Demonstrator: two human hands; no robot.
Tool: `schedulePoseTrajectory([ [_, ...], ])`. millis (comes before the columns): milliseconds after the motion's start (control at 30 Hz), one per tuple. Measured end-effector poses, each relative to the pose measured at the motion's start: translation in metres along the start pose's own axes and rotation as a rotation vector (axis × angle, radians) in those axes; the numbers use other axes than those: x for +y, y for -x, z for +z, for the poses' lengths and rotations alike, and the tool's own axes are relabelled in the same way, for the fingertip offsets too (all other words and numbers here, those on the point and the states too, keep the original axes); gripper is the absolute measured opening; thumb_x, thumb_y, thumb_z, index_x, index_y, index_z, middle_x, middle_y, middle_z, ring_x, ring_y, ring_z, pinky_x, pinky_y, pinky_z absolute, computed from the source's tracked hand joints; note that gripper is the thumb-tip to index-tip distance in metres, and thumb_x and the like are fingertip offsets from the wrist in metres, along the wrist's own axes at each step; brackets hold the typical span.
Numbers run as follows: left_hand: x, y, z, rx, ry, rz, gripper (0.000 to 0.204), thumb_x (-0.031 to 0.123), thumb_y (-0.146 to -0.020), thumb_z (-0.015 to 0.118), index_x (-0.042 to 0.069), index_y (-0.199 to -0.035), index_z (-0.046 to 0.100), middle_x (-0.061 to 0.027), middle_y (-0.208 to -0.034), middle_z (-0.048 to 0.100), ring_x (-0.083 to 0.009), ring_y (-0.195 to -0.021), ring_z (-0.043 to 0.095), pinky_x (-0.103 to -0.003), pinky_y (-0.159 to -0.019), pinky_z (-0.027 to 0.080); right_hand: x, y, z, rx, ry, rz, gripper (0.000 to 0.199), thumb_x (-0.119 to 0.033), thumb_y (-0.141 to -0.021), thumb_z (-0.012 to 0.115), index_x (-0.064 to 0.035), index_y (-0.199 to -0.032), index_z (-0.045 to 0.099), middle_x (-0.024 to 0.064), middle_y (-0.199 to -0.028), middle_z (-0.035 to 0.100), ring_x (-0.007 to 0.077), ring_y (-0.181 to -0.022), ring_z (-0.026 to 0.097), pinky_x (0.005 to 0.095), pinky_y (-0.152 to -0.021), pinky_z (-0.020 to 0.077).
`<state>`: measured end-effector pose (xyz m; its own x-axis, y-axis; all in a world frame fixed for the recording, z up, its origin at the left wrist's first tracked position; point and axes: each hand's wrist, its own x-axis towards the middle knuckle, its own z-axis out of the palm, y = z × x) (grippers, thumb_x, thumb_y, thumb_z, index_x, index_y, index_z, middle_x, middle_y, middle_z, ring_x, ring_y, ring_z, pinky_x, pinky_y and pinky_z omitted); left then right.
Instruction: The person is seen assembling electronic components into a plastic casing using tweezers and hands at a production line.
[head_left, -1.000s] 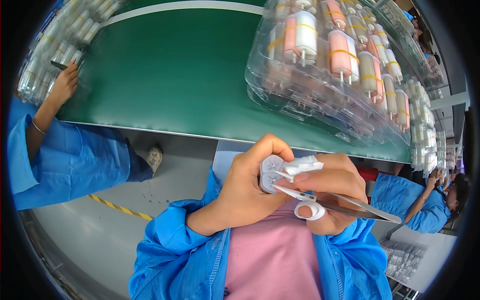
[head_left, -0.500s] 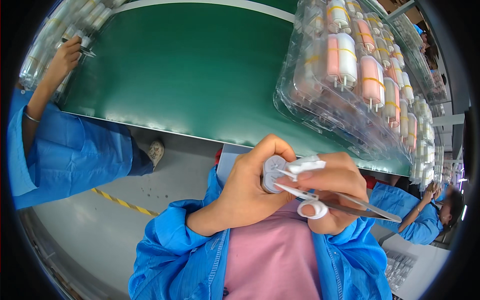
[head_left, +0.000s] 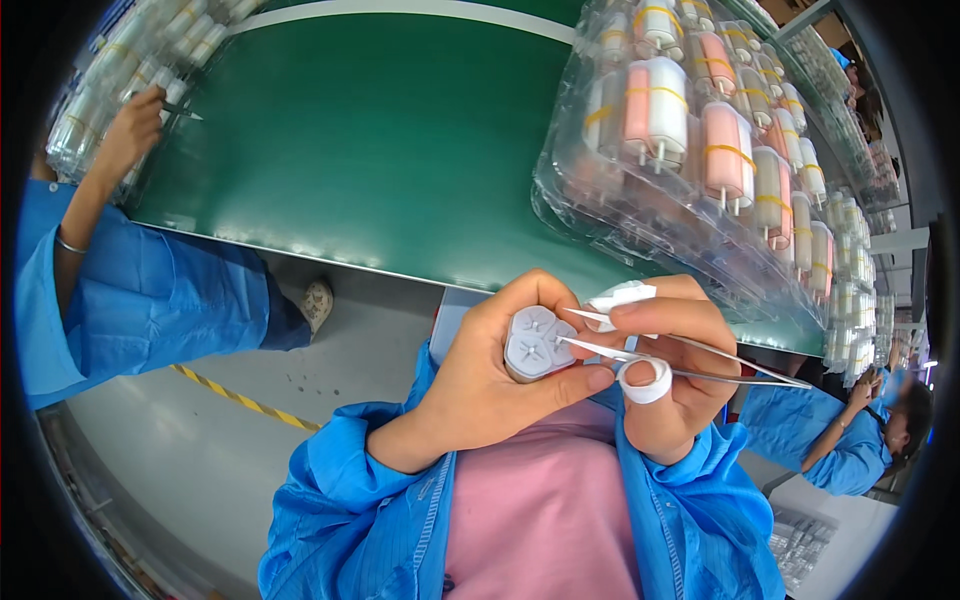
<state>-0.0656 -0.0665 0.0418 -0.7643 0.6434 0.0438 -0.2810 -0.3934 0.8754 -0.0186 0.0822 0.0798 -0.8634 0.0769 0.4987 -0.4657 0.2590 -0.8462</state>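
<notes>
My left hand [head_left: 490,385] grips a small white cylindrical part [head_left: 535,343], its round end face turned up toward me. My right hand [head_left: 675,370] holds metal tweezers [head_left: 690,360], their tips touching the end face of the part. White tape wraps the right thumb and forefinger. Both hands are held close to my chest, just below the edge of the green conveyor belt [head_left: 380,140].
Clear plastic trays [head_left: 690,150] of white and pink cylinders lie on the belt at the upper right and stretch far right. A person in a blue coat at the left has a hand [head_left: 130,130] at more trays [head_left: 110,70]. Another blue-coated person [head_left: 850,440] works at the right.
The trays on the belt have shifted to the right. The person's hand at the left has moved further up toward the trays. My hands and the tweezers stay almost as they were.
</notes>
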Motion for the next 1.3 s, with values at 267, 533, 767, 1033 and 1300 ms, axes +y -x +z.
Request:
schedulePoseTrajectory([
  [267,-0.012,-0.007,0.031,-0.022,-0.377,0.177,0.053,0.006,-0.080,0.068,0.001,-0.126,0.042,-0.0100,-0.106,0.053,-0.0172,-0.098,0.053,-0.027,-0.075,0.047,-0.009,0.013,-0.040,0.171,-0.299,0.202,0.029,-0.002,-0.085,0.060,0.0096,-0.110,0.052,0.0191,-0.106,0.054,0.0303,-0.090,0.067,0.0327,-0.074,0.0593],
  [533,-0.038,-0.019,0.064,-0.020,-0.472,0.252,0.052,0.001,-0.072,0.073,0.003,-0.117,0.048,-0.0107,-0.101,0.050,-0.0211,-0.089,0.054,-0.029,-0.071,0.046,-0.004,0.047,-0.078,0.237,-0.066,0.091,0.021,-0.005,-0.075,0.071,0.0047,-0.093,0.066,0.0159,-0.091,0.064,0.0215,-0.079,0.064,0.0297,-0.067,0.0532],
  [767,-0.037,-0.023,0.077,-0.114,-0.703,0.298,0.055,-0.007,-0.070,0.069,0.004,-0.119,0.047,-0.0126,-0.101,0.048,-0.0256,-0.085,0.055,-0.032,-0.069,0.045,-0.007,0.047,-0.088,0.108,0.015,0.017,0.022,-0.006,-0.070,0.076,-0.0018,-0.089,0.069,0.0119,-0.085,0.067,0.0229,-0.073,0.063,0.0304,-0.064,0.0498],
  [1033,-0.038,-0.022,0.078,-0.095,-0.761,0.367,0.056,-0.009,-0.070,0.067,0.003,-0.121,0.047,-0.0150,-0.102,0.048,-0.0284,-0.084,0.055,-0.034,-0.067,0.046,-0.007,0.047,-0.085,0.107,0.067,0.028,0.021,-0.006,-0.069,0.076,-0.0019,-0.089,0.069,0.0110,-0.083,0.067,0.0222,-0.070,0.063,0.0303,-0.064,0.0496],
  [1300,-0.037,-0.022,0.073,-0.078,-0.749,0.371,0.055,-0.008,-0.069,0.067,0.002,-0.119,0.049,-0.0154,-0.101,0.049,-0.0293,-0.084,0.054,-0.034,-0.066,0.046,-0.007,0.043,-0.080,0.092,0.133,0.039,0.018,-0.006,-0.069,0.076,-0.0023,-0.086,0.070,0.0104,-0.082,0.068,0.0218,-0.069,0.063,0.0295,-0.062,0.0496],
])
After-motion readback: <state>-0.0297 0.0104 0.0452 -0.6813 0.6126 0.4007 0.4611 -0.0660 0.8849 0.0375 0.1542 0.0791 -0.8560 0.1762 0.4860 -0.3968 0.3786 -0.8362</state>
